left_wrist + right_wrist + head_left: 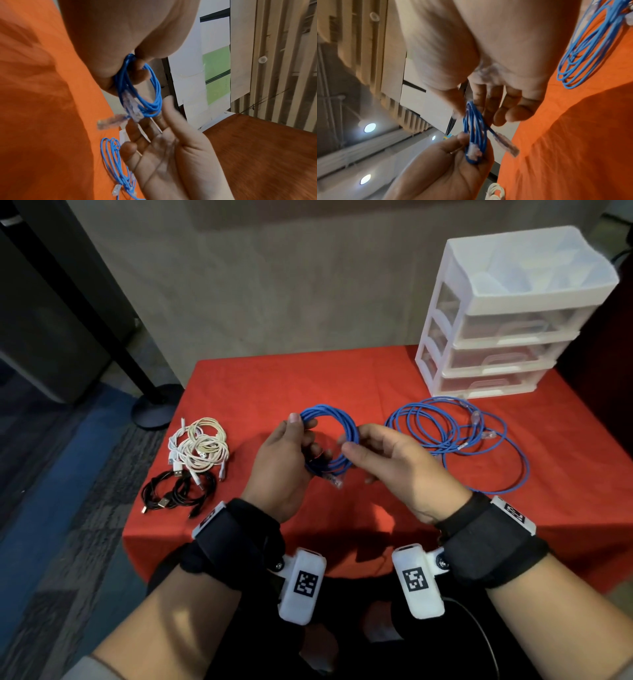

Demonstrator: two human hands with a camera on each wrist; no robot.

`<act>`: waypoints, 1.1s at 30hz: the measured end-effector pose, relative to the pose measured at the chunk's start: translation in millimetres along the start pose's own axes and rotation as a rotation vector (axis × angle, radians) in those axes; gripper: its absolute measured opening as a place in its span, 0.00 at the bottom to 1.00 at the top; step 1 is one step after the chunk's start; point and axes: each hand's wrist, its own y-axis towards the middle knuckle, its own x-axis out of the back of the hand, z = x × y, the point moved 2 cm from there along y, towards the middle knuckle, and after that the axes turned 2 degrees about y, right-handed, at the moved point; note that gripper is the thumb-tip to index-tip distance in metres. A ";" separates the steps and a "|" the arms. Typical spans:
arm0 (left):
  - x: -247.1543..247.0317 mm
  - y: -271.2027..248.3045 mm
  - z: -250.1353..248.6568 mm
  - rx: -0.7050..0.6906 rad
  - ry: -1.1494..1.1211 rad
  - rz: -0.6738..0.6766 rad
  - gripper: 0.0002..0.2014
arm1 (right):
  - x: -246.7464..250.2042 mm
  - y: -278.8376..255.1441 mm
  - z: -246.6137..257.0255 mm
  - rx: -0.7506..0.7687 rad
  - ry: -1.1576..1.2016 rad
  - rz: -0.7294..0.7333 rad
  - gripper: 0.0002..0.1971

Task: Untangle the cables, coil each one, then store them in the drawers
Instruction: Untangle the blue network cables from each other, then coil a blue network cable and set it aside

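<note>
A blue network cable coil [342, 422] is held above the red table [260, 381]. My left hand [308, 436] grips its left side, thumb on top and fingers curled through the loop. My right hand [347, 447] pinches the right side between thumb and fingers. A clear plug [337, 482] hangs below the coil. In the left wrist view, the coil [154, 94] hangs from my left hand [135, 65] and the right hand [171, 148] touches it from below. In the right wrist view, my right hand [469, 108] holds the coil's [476, 135] top.
A loose blue cable [455, 436] lies spread on the right of the table. White cables [202, 446] and black cables [178, 491] lie bundled at the left edge. A white drawer unit [507, 330], drawers closed, stands at the back right. A stand base [154, 405] sits on the floor.
</note>
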 end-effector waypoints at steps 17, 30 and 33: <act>147.8 83.3 -67.6 -0.016 0.789 -0.373 0.15 | 36.1 5.6 -33.7 -0.230 -0.021 -0.102 0.08; 168.3 99.8 -87.9 -0.105 1.191 -0.700 0.23 | 76.5 17.3 -32.3 -0.020 -0.592 -0.284 0.02; 145.3 95.8 -77.4 -0.318 1.159 -0.638 0.20 | 86.7 23.8 -34.3 0.009 -0.821 -0.283 0.12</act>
